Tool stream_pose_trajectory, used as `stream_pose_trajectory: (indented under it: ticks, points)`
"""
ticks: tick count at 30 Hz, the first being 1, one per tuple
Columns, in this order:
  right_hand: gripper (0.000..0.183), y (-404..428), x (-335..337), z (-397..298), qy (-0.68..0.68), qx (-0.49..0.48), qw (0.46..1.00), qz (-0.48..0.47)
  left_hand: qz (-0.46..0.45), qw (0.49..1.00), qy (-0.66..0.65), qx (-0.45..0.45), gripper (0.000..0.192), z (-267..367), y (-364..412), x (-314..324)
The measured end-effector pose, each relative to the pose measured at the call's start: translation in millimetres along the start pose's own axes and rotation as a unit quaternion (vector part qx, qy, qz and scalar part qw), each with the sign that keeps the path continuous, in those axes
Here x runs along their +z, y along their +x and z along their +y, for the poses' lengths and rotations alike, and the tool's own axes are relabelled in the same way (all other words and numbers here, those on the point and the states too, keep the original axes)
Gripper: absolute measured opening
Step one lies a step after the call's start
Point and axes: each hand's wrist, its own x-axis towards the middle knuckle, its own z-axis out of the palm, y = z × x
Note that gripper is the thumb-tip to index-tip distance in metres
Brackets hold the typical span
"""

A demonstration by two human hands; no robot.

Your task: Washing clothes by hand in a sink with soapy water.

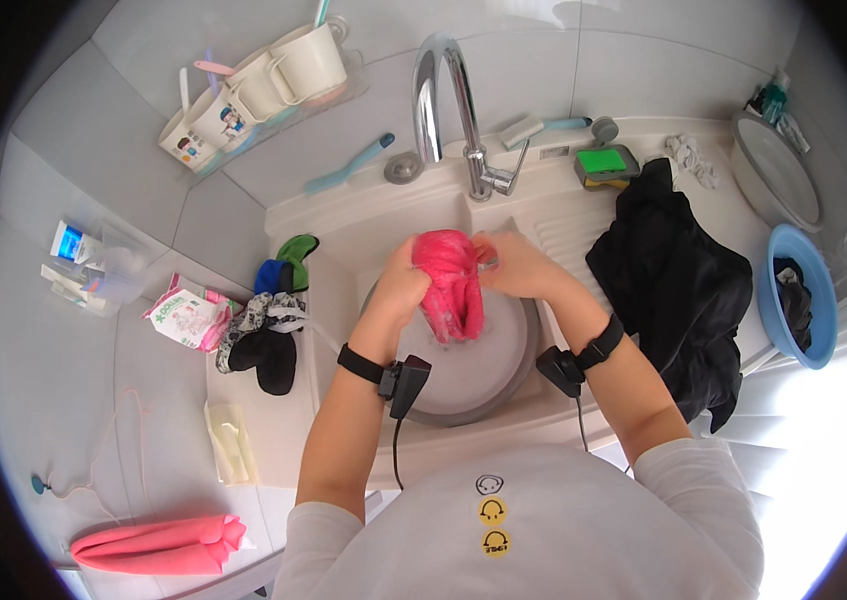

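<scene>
A wet pink cloth [457, 292] with suds on it hangs between my hands over a round grey basin [498, 367] of cloudy water, which stands in the sink [348, 225]. My left hand [405, 281] grips the cloth along its left side. At its upper right edge is my right hand [510, 262], its fingers curled; whether they pinch the cloth is unclear. Behind the hands rises a chrome faucet [474, 142]. Both wrists wear black straps with small devices and cables.
Black fabric [675, 292] covers much of the ribbed drainboard, near a green sponge [602, 161]. At right are a blue basin [772, 300] and a grey-white basin [761, 172]. Dark and patterned cloths [266, 352] lie left of the sink. Cups [311, 64] sit on a wall shelf.
</scene>
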Motion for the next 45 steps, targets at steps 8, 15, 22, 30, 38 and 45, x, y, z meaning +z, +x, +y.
stream_pose_trajectory:
  ticks: [8, 15, 22, 30, 38, 45]
  points:
    - [0.018, 69, -36, 49, -0.126, 0.025, 0.961, 0.244, 0.036, 0.994, 0.089, 0.055, 0.04, -10, 11, -9]
    - [0.019, 116, -73, 109, -0.339, -0.004, 0.887, 0.315, -0.008, 0.999, 0.035, 0.017, 0.043, -1, 12, -4]
    - [0.015, 131, -93, 105, -0.376, 0.122, 0.895, 0.207, -0.063, 0.995, -0.071, 0.003, 0.043, 12, 12, 0]
    - [0.008, 136, -101, 112, -0.352, 0.091, 0.909, 0.204, -0.059, 0.996, -0.06, 0.011, 0.039, 11, 23, 1]
    - [0.007, 133, -99, 112, -0.324, 0.122, 0.913, 0.216, -0.026, 0.998, -0.057, 0.011, 0.036, 11, 24, 2]
    - [0.007, 127, -97, 111, -0.304, 0.148, 0.913, 0.229, -0.041, 0.996, -0.081, 0.008, 0.04, 11, 20, 5]
